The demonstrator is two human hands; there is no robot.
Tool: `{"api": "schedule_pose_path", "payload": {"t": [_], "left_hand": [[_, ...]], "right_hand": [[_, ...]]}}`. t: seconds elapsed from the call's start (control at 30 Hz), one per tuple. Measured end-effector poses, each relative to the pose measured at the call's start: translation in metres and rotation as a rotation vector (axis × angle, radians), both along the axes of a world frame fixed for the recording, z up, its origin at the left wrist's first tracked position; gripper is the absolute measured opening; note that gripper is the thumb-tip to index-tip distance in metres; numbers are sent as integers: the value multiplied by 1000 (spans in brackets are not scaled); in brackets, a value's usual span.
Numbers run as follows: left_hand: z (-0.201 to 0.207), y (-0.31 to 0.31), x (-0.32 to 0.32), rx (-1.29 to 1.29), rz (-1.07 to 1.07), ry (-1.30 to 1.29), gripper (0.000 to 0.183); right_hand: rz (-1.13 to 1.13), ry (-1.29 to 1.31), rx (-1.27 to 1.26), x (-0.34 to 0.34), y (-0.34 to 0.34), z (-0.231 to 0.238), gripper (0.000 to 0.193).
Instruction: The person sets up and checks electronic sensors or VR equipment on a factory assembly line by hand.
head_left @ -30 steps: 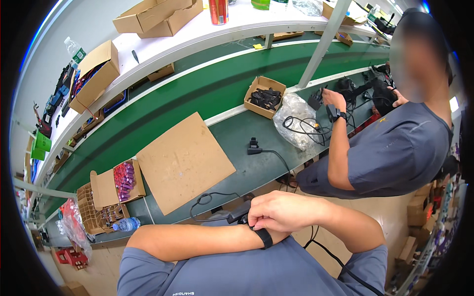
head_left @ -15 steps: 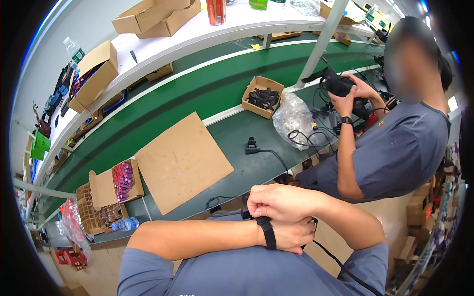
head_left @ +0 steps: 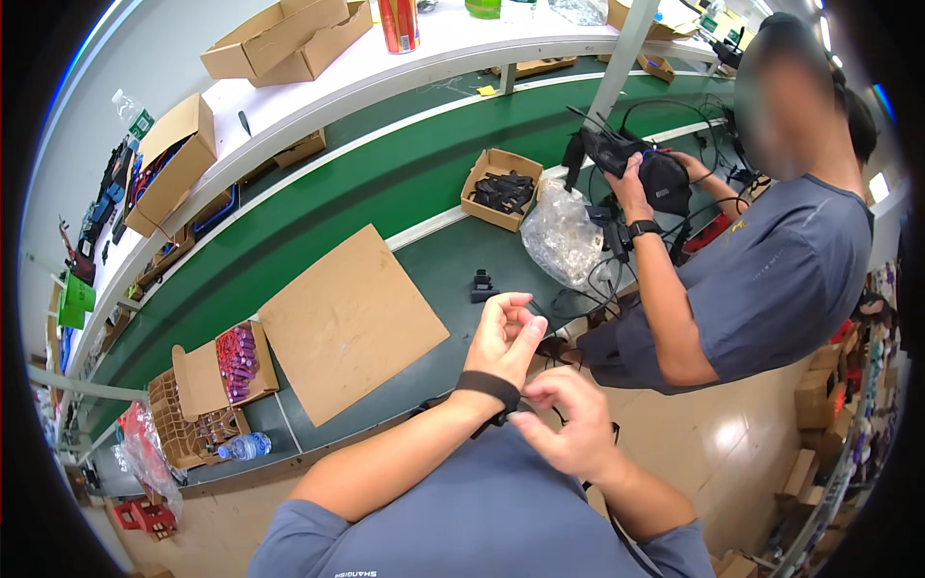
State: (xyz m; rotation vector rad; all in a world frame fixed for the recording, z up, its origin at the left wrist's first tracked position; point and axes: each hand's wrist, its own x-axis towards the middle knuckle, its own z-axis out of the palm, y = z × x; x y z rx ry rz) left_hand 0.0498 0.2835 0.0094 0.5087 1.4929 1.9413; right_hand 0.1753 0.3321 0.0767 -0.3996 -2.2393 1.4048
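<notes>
A black strap (head_left: 489, 387) circles my left wrist, with a small dark piece at its side facing my right hand. My left hand (head_left: 505, 335) is raised over the bench's near edge, its fingers loosely bent, thumb apart, nothing in it. Close beside the strap, my right hand (head_left: 574, 426) has its thumb and forefinger spread with a gap between them. Whether a fingertip touches the strap's side piece I cannot tell. A thin dark cable shows behind my right hand. Beyond my left fingers, a small black clip-like device (head_left: 483, 286) rests on the green bench.
A flat cardboard sheet (head_left: 352, 323) lies on the bench. Left of it are a box of purple-red cylinders (head_left: 237, 364) and a water bottle (head_left: 245, 446). Farther off stand a box of black parts (head_left: 501, 193) and a clear plastic bag (head_left: 564, 236). At right, a co-worker handles black cabled gear (head_left: 655, 178).
My left hand has swung up and forward, fingers now showing. My right hand has come off the left wrist and moved lower right, its pinch opened. The co-worker has lifted and turned the black gear.
</notes>
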Motion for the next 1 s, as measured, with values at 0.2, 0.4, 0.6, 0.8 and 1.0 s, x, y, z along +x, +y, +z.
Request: {"api": "schedule_pose_path", "payload": {"t": [0.2, 0.4, 0.6, 0.8, 1.0], "left_hand": [[-12, 14, 10, -95, -144, -314, 33], [-60, -10, 35, -186, -913, 1132, 30], [-157, -26, 120, -483, -499, 1139, 37], [-44, -31, 76, -464, -874, 961, 24], [-70, -37, 82, -426, -931, 1060, 23]], "right_hand": [[140, -23, 187, 7, -22, -20, 18], [249, -49, 369, 5, 33, 10, 12], [759, -298, 120, -39, 32, -22, 19], [904, -621, -69, -53, 39, -26, 21], [1040, -775, -54, -70, 32, -24, 21]]}}
